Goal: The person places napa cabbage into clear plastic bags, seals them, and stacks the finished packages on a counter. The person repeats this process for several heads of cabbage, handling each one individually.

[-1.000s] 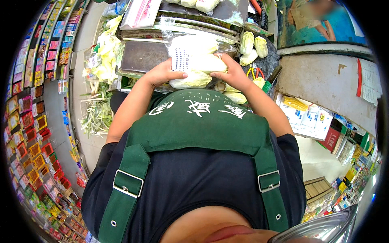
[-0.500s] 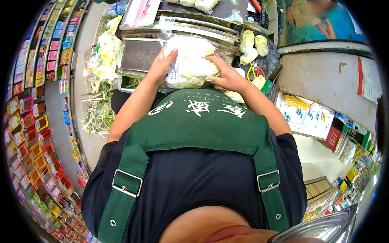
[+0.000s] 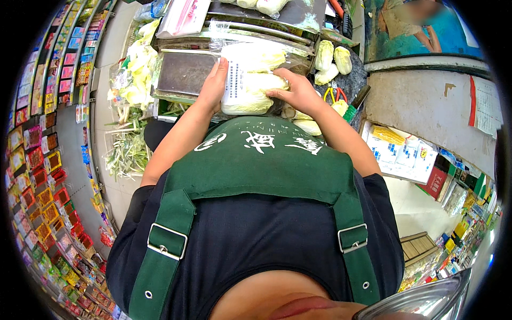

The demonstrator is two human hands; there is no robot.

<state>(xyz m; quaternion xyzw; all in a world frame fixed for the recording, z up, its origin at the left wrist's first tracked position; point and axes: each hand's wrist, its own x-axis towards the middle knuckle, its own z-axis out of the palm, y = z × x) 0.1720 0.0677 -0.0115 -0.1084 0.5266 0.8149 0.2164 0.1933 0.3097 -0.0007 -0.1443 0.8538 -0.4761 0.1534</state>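
Observation:
Two pale napa cabbages, an upper one [image 3: 261, 56] and a lower one [image 3: 250, 95], lie side by side in a clear plastic bag [image 3: 232, 80] with dark print. My left hand [image 3: 215, 86] is closed on the bag's left end, thumb up against the plastic. At the other end my right hand [image 3: 298, 95] wraps round the lower cabbage, its thumb beneath and fingers over the top. Whether my right fingers are inside the bag or outside it cannot be told. Beneath the cabbages is a dark flat work surface [image 3: 184, 74].
Several trimmed cabbages [image 3: 324, 55] sit on a dark bag to the right, near scissors-like red-and-yellow handles [image 3: 337, 95]. Left lie loose leaves [image 3: 140, 80] and green trimmings [image 3: 130, 152] on the floor. A stack of plastic bags [image 3: 184, 17] is at the back. Packed shelves [image 3: 45, 213] line the left.
The bag's printed side has turned more upward and smoothed out. Both cabbages have shifted slightly, and my right hand has moved a little nearer over the lower one.

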